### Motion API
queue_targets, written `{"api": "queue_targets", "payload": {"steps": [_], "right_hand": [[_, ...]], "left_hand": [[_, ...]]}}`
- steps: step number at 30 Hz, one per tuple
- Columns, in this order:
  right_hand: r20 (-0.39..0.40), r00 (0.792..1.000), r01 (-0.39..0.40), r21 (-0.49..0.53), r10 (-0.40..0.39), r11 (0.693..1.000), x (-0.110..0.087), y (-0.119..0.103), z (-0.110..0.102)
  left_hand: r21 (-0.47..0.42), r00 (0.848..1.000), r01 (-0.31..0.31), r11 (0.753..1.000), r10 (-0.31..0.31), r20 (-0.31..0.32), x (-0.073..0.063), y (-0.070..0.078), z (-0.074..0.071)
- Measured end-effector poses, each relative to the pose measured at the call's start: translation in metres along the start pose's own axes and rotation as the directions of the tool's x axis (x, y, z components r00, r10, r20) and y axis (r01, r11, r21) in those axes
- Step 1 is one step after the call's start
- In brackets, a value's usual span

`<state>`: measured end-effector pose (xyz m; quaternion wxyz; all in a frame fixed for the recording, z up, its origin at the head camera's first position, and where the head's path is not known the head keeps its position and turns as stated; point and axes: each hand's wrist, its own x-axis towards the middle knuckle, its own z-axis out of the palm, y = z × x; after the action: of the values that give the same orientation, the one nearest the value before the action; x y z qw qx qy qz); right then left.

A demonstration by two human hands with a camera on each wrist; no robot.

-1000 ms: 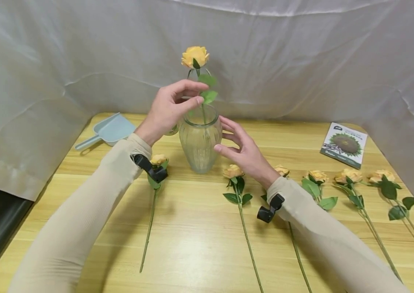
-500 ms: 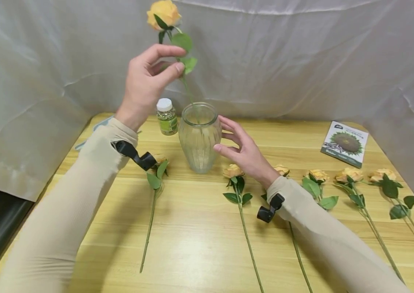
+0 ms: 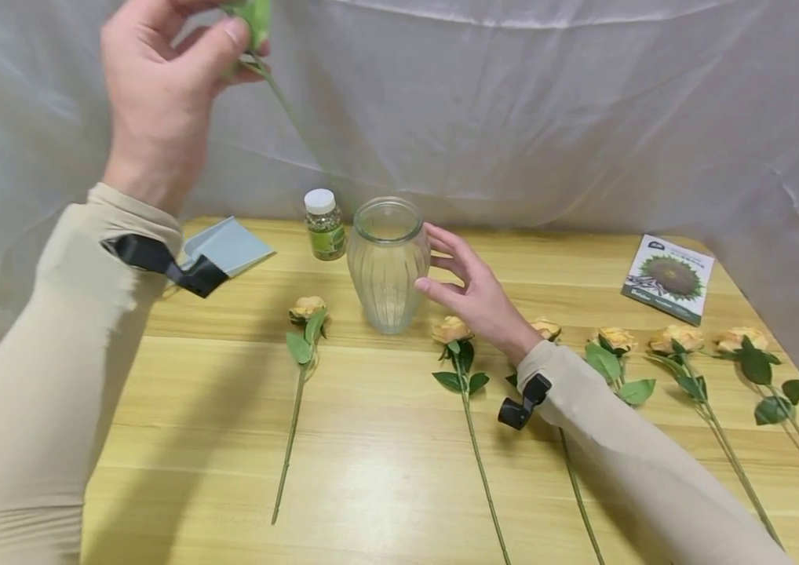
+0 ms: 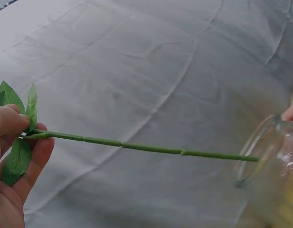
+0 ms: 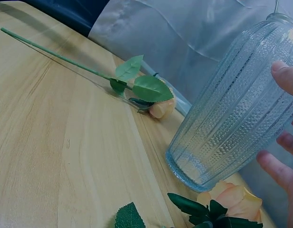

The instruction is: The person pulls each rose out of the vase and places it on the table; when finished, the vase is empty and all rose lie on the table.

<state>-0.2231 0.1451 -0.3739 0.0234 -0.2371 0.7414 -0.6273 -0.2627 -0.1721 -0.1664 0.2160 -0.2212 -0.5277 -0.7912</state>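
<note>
High at the upper left, my left hand (image 3: 166, 86) pinches a rose by its leafy upper stem; the bloom is outside the head view. The green stem (image 4: 155, 148) slants down, its lower end right at the mouth of the clear ribbed glass vase (image 3: 388, 275). That end overlaps the vase rim (image 4: 267, 128) in the left wrist view. My right hand (image 3: 473, 294) holds the vase from its right side, thumb in front and fingers curved along the glass. The vase stands upright on the wooden table.
One yellow rose (image 3: 308, 310) lies left of the vase. Several more, such as a near one (image 3: 452, 331), lie in a row at the right. Behind are a white-capped bottle (image 3: 325, 227), a light-blue dustpan (image 3: 230, 243) and a sunflower packet (image 3: 668, 278).
My left hand has lifted the rose up and to the left, drawing its stem out of the vase. The bottle and dustpan have come into view. My right hand stays at the vase.
</note>
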Motion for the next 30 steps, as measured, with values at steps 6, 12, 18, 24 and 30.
{"api": "queue_targets", "payload": {"steps": [6, 12, 18, 24, 30], "right_hand": [[-0.005, 1.000, -0.006, -0.006, 0.006, 1.000, -0.001, 0.000, 0.000], [-0.010, 1.000, -0.008, -0.003, 0.008, 1.000, -0.002, 0.000, -0.001], [-0.009, 1.000, -0.018, 0.002, 0.018, 1.000, -0.004, -0.001, -0.001], [-0.014, 1.000, -0.016, -0.002, 0.016, 1.000, -0.005, 0.001, -0.002], [-0.006, 1.000, -0.019, -0.003, 0.019, 1.000, -0.004, 0.002, -0.002]], "left_hand": [[-0.057, 0.997, -0.082, 0.995, 0.083, 0.005, 0.003, 0.027, -0.021], [0.016, 0.995, 0.063, 0.998, -0.064, 0.082, -0.017, 0.038, -0.062], [0.182, 0.967, 0.172, 0.968, -0.201, 0.157, -0.051, 0.037, -0.107], [0.429, 0.914, 0.271, 0.862, -0.370, 0.166, -0.084, 0.034, -0.140], [0.728, 0.867, 0.267, 0.632, -0.487, 0.104, -0.123, 0.024, -0.171]]}}
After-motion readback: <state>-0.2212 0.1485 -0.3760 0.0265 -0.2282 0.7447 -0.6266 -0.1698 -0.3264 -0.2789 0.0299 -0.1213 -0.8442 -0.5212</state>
